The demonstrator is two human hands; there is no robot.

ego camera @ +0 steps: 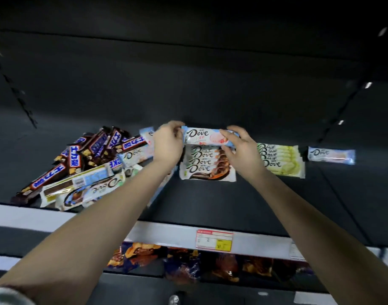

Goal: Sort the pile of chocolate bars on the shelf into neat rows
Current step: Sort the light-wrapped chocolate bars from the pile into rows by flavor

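Shelf [210, 203], head view, the only view: dark board across the middle of the frame.

Progress is judged partial. Three groups lie sorted from centre to right:
- a brown row [207, 165] of overlapped Dove bars at centre;
- a green row [281, 160] just right of it;
- a lone pale-blue bar [331, 155] near the right edge, apart from the green row.

The pile [78, 164] at centre left is unsorted. Dark bars with blue-and-white labels and pale Dove bars lie crossed and tilted over one another, and some reach the front lip. The dark bars have no row yet, so most of the sorting appears to remain.

The held bar [203, 135] has a glossy, flat pale-blue and pink Dove wrapper. It lies lengthwise across the frame with its label towards the camera, at the far edge of the brown row. Whether it touches that row cannot be told. The left hand [167, 143] pinches its left end with curled fingers. The right hand [240, 148] pinches its right end between thumb and fingers. Its colouring resembles the lone bar, so it probably belongs there.

At the bottom of the frame are a price tag [214, 239] on the front rail and blurred bags [188, 265] on the shelf below.
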